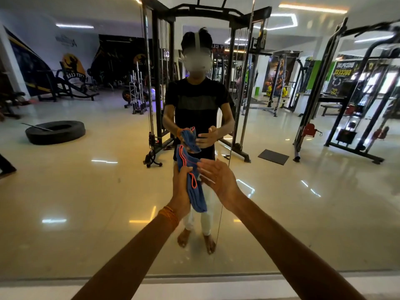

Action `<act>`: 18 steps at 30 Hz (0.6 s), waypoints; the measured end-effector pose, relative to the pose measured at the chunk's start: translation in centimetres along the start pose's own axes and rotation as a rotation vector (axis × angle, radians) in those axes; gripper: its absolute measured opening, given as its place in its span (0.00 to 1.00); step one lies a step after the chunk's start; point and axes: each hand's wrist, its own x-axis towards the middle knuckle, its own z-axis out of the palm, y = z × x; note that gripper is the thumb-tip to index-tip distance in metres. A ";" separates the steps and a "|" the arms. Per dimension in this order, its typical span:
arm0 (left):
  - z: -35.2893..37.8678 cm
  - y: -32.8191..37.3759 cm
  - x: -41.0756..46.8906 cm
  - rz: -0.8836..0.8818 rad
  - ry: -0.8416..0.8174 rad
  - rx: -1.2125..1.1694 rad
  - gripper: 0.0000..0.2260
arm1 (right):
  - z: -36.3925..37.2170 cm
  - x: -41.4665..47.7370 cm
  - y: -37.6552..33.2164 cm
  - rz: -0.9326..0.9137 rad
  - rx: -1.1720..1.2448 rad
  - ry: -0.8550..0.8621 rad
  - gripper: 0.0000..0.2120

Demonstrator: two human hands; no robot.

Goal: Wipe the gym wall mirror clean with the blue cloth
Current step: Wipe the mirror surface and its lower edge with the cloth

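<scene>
Nearest you, both bare forearms reach forward over the pale ledge (194, 285) at the mirror's foot. Your left hand (181, 187), the one with the orange thread band (169, 215) at the wrist, has fingers and thumb curled round the blue cloth (195, 192). The cloth hangs bunched in long folds, its orange-edged upper end standing above the fist and its lower end dangling below. Your right hand (218, 180) sits just beside the cloth, fingers straight and slightly spread, palm turned toward it, holding nothing; whether the fingertips touch the fabric I cannot tell. The cloth is in the air short of the wall mirror (86, 191), not on the glass. I'd judge the step in hand to be readying the cloth: use your free hand to fold it into a flat pad, then press it flat and wipe in overlapping passes, minding the vertical seam (221, 213) between panels. No bucket, bottle or other container shows, so there are no contents to report. Farther off, the glass reflects a tyre (55, 132) and a cable machine (159, 83).
</scene>
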 end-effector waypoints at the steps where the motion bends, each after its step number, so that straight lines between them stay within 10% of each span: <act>1: -0.1 1.3 0.4 0.035 -0.017 -0.012 0.28 | 0.4 0.5 -1.0 -0.068 -0.048 0.027 0.17; 9: 1.0 14.6 5.2 0.648 0.098 0.277 0.25 | 6.4 7.5 -10.5 -0.778 -0.641 0.095 0.06; 18: 3.4 25.4 11.5 1.105 0.144 0.773 0.33 | 10.2 13.7 -22.8 -1.265 -1.406 0.366 0.19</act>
